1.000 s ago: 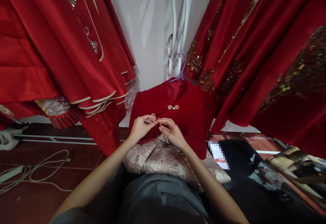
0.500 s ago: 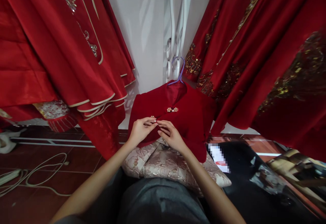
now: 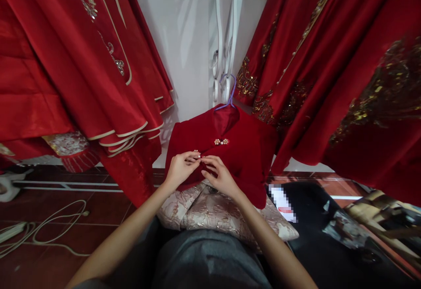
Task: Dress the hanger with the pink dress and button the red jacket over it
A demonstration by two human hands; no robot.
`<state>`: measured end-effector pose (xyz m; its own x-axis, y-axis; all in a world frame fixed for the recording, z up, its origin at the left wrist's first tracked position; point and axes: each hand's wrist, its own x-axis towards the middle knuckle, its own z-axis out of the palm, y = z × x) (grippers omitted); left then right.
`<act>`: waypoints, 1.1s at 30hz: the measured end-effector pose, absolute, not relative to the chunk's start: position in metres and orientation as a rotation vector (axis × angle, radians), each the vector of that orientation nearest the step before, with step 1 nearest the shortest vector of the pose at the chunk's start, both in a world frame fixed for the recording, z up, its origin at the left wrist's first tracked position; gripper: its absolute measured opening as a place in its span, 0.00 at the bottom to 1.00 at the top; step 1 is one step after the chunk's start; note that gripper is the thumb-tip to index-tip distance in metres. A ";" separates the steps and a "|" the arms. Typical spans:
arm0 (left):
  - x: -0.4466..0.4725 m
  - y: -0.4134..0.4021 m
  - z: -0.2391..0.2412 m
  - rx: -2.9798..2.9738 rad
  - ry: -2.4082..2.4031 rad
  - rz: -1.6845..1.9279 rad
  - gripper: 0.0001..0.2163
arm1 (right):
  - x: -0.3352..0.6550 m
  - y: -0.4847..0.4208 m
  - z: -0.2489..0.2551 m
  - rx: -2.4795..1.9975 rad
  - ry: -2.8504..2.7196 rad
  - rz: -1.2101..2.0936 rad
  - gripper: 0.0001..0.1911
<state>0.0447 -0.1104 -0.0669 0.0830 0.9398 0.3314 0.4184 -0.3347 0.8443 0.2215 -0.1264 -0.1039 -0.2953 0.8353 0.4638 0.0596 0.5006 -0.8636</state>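
Observation:
A dark red jacket (image 3: 245, 162) with a stand collar lies spread in front of me, a purple hanger (image 3: 231, 100) in its neck. A gold and pearl clasp (image 3: 221, 141) joins its front below the collar. Lower down, my left hand (image 3: 182, 167) pinches at the front opening, fingertips together, with part of another pearl fastener (image 3: 196, 151) showing just above them. My right hand (image 3: 222, 176) meets it there, its bent fingers at the same spot and its thumb slightly lower. Whatever small part sits between the fingertips is hidden.
The jacket's lower edge overlaps a pale pink brocade cushion (image 3: 223, 216) by my lap. Long red gowns hang left (image 3: 98, 83) and right (image 3: 315, 118). A white cable (image 3: 42, 232) lies on the tiles at left; a black bag or sheet (image 3: 315, 227) is at right.
The view has shifted very slightly. Both hands stay at the same place on the jacket front, with only small finger movement.

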 end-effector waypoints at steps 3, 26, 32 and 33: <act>0.044 -0.109 -0.068 1.811 1.333 1.212 0.14 | 0.221 -0.127 -0.103 -0.791 -1.714 0.948 0.20; 0.043 -0.105 -0.067 1.841 1.324 1.218 0.12 | 0.220 -0.127 -0.103 -0.772 -1.767 0.890 0.27; 0.043 -0.108 -0.064 1.966 1.292 1.196 0.11 | 0.223 -0.129 -0.099 -0.776 -1.779 0.891 0.26; 0.043 -0.109 -0.063 1.980 1.299 1.203 0.11 | 0.224 -0.129 -0.098 -0.778 -1.795 0.880 0.26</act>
